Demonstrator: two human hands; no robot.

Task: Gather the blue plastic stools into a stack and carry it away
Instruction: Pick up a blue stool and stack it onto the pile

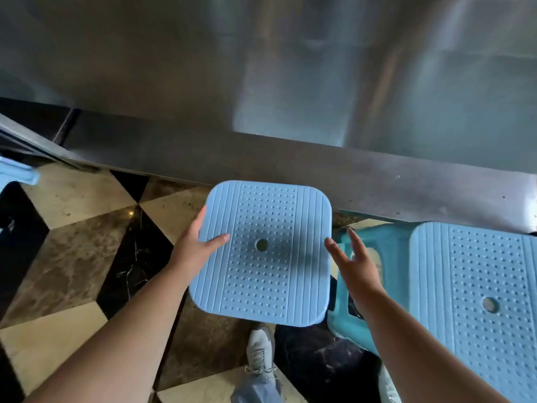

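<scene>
Stool seat [261, 251] sits close to the steel counter's [290, 82] lower edge; your left hand [194, 245] grips its left rim, your right hand [353, 263] hovers spread beside its right rim, another stool [476, 301] right, patterned tile floor [72, 242] left.

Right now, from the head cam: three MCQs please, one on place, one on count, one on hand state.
1. Where is the second full stool seat?
A. right of the held stool
B. on top of it
C. on the steel counter

2. How many shoes show?
A. none
B. one
C. three

3. The right hand is:
A. clenched in a fist
B. gripping a leg
C. open beside the seat

Key: 1 A, it sits at lower right. 2 B, one grey shoe. 3 C, fingers spread; only the left hand has a grip.
</scene>
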